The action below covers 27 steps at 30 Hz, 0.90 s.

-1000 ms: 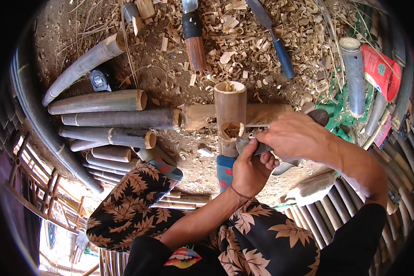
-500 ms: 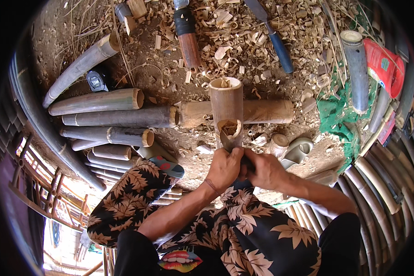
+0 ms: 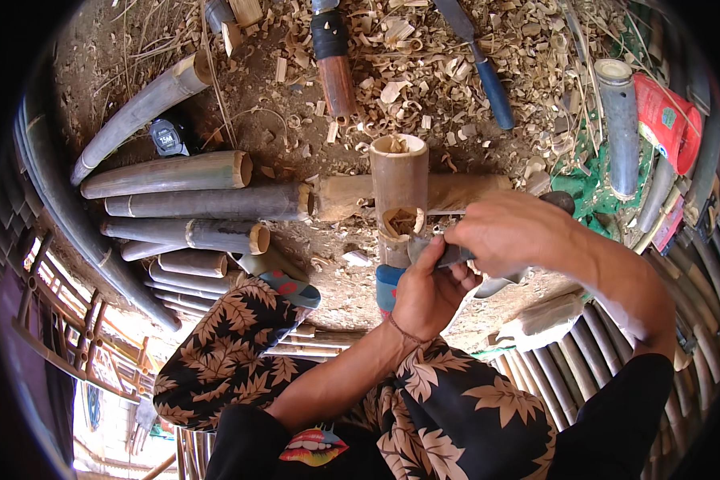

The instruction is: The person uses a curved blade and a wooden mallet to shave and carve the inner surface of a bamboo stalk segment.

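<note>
My right hand (image 3: 508, 232) is closed round a knife, its dark handle end (image 3: 560, 201) sticking out past the far side of the fist. The knife's grey blade (image 3: 454, 256) points left, across my left hand (image 3: 430, 292). There the thumb lies against the blade and the fingers curl beneath it, palm turned up. Just beyond my hands, an upright-looking bamboo piece (image 3: 399, 180) has an open top end with shavings in it. A notch (image 3: 402, 222) is cut into its near side. It rests across a lying bamboo log (image 3: 340, 198).
Several bamboo lengths (image 3: 208, 204) lie at left, beside a tape measure (image 3: 168, 138). Wood shavings cover the far ground, with a blue-handled chisel (image 3: 494, 92) and a wooden-handled tool (image 3: 336, 84). At right are a red packet (image 3: 670, 124), green netting (image 3: 580, 188) and stacked bamboo (image 3: 632, 360).
Both hands have drawn off the notch; the knife has turned from pointing into it to lying sideways. My right hand has moved right and up, and my left hand has rolled palm up.
</note>
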Motion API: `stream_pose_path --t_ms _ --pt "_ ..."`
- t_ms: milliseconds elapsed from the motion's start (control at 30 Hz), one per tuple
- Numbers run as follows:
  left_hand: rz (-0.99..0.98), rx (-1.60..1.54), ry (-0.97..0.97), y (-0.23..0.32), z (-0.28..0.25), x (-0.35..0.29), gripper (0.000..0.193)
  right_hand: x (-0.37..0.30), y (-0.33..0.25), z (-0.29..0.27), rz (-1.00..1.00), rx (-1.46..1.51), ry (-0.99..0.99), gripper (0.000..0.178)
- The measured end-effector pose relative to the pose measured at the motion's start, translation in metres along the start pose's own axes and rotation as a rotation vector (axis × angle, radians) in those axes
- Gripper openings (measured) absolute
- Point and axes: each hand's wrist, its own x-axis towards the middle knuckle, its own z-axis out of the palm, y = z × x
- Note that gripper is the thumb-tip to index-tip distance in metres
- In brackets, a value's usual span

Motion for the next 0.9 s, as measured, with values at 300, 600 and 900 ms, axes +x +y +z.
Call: stream_pose_path --t_ms 300,600,900 --pt "0.072 0.685 0.284 0.026 0.004 -0.003 0.028 0.014 -0.003 0.091 0.065 0.762 0.294 0.014" --pt "-0.100 1.122 0.402 0.062 0.020 -0.007 0.038 0.029 -0.037 0.117 0.076 1.047 0.536 0.022" --pt "0.600 2.313 -0.148 0.050 -0.002 -0.102 0.091 0.032 -0.093 0.140 -0.446 2.098 0.937 0.017"
